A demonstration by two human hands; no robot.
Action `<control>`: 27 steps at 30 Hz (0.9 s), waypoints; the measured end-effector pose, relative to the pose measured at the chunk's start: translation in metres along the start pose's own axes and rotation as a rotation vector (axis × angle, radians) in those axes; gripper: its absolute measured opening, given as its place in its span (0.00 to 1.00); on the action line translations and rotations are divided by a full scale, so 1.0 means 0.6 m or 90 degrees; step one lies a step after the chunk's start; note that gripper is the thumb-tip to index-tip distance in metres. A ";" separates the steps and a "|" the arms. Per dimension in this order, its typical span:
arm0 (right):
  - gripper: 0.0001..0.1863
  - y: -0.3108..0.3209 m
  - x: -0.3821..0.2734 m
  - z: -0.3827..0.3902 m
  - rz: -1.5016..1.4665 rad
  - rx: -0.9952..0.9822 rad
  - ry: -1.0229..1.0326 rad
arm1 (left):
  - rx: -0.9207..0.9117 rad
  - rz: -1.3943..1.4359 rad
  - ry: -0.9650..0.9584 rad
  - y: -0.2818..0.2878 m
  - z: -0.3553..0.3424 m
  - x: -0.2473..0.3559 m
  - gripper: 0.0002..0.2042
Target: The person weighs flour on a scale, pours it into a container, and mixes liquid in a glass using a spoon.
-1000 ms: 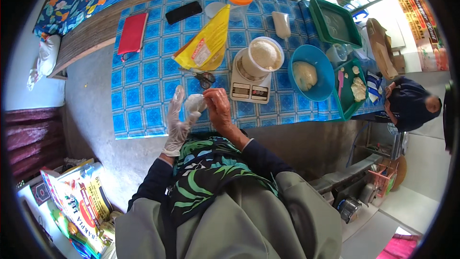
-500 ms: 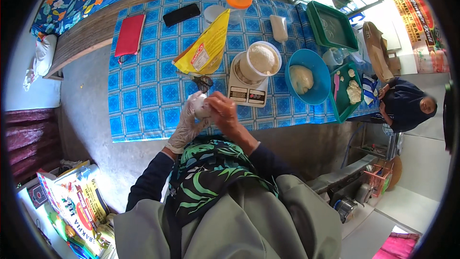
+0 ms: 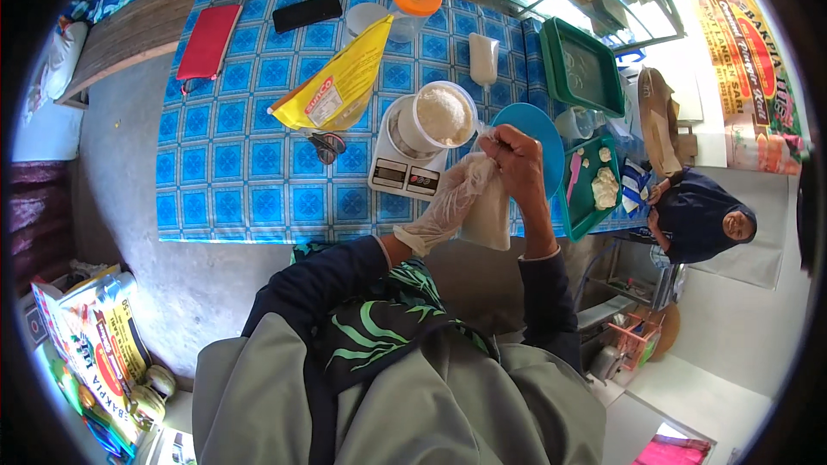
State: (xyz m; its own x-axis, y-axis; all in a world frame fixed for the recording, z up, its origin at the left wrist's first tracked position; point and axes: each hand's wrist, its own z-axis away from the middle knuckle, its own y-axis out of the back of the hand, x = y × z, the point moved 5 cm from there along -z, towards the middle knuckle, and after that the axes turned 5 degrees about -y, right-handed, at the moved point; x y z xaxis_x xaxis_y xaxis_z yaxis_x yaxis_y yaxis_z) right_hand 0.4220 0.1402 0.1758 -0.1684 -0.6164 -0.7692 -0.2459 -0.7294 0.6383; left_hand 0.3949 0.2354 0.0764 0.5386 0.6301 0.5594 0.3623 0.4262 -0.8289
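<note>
A clear plastic bag with pale, whitish contents [image 3: 488, 222] hangs below my hands at the table's front edge. My right hand [image 3: 519, 164] is bare and closed around its gathered top. My left hand [image 3: 455, 198], in a thin clear glove, holds the bag from the left side. Just behind my right hand stands a blue bowl [image 3: 543, 133], its inside mostly hidden by the hand. Left of the hands, a white tub of pale flour-like powder [image 3: 446, 114] rests on a white kitchen scale [image 3: 405, 179].
A yellow pouch [image 3: 336, 90], scissors [image 3: 327, 148], an orange-lidded jar [image 3: 417, 0], a black phone [image 3: 307, 13] and a red book [image 3: 209, 41] lie leftward. Another filled bag [image 3: 484, 58] lies behind. Green trays [image 3: 584, 65] and a person [image 3: 708, 217] are at right.
Both hands have moved right, from left of the scale to in front of the blue bowl. The filled bag now hangs from them. The view has shifted slightly.
</note>
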 end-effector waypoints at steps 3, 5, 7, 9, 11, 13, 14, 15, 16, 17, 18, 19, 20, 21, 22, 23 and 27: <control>0.10 0.001 0.043 -0.017 -0.037 -0.052 -0.073 | 0.044 0.095 -0.012 -0.008 -0.014 -0.023 0.21; 0.08 -0.001 0.056 -0.029 -0.033 -0.078 -0.099 | 0.072 0.161 -0.023 -0.013 -0.023 -0.034 0.20; 0.06 -0.002 0.061 -0.043 0.029 -0.068 -0.105 | 0.115 0.173 -0.051 -0.015 -0.031 -0.049 0.20; 0.06 -0.003 0.065 -0.055 0.052 -0.085 -0.116 | 0.159 0.184 -0.080 -0.013 -0.038 -0.059 0.20; 0.05 -0.004 0.073 -0.067 0.076 -0.100 -0.125 | 0.203 0.207 -0.077 -0.010 -0.042 -0.072 0.19; 0.06 -0.007 0.082 -0.077 0.102 -0.113 -0.124 | 0.245 0.247 -0.077 -0.007 -0.045 -0.085 0.19; 0.06 -0.009 0.078 -0.081 0.103 -0.121 -0.120 | 0.278 0.283 -0.070 -0.004 -0.046 -0.092 0.19; 0.07 -0.011 0.070 -0.084 0.124 -0.131 -0.114 | 0.284 0.285 -0.076 -0.003 -0.047 -0.096 0.19; 0.07 -0.013 0.066 -0.088 0.144 -0.139 -0.108 | 0.289 0.264 -0.091 -0.002 -0.048 -0.098 0.19; 0.07 -0.015 0.068 -0.092 0.147 -0.145 -0.104 | 0.292 0.244 -0.106 -0.001 -0.051 -0.101 0.19; 0.08 -0.016 0.075 -0.098 0.155 -0.146 -0.120 | 0.296 0.247 -0.111 0.002 -0.055 -0.105 0.19; 0.08 -0.017 0.082 -0.101 0.163 -0.147 -0.136 | 0.299 0.255 -0.106 0.006 -0.060 -0.109 0.19; 0.08 -0.019 0.085 -0.104 0.165 -0.153 -0.133 | 0.303 0.262 -0.102 0.008 -0.065 -0.110 0.18; 0.10 -0.019 0.091 -0.107 0.171 -0.156 -0.152 | 0.307 0.264 -0.107 0.009 -0.067 -0.110 0.18; 0.12 -0.019 0.097 -0.109 0.177 -0.159 -0.172 | 0.301 0.275 -0.111 0.008 -0.069 -0.110 0.19; 0.12 -0.019 0.101 -0.111 0.179 -0.163 -0.170 | 0.295 0.285 -0.113 0.006 -0.072 -0.110 0.19; 0.13 -0.022 0.096 -0.114 0.147 -0.193 -0.195 | 0.305 0.288 -0.147 -0.001 -0.075 -0.109 0.18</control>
State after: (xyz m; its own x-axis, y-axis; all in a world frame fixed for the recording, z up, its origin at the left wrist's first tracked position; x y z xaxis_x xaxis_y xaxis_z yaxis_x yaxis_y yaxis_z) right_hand 0.4805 0.0940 0.1247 -0.4697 -0.6901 -0.5506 0.1119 -0.6652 0.7382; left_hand 0.3937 0.1649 0.0402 0.3625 0.9124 0.1899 -0.2631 0.2957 -0.9183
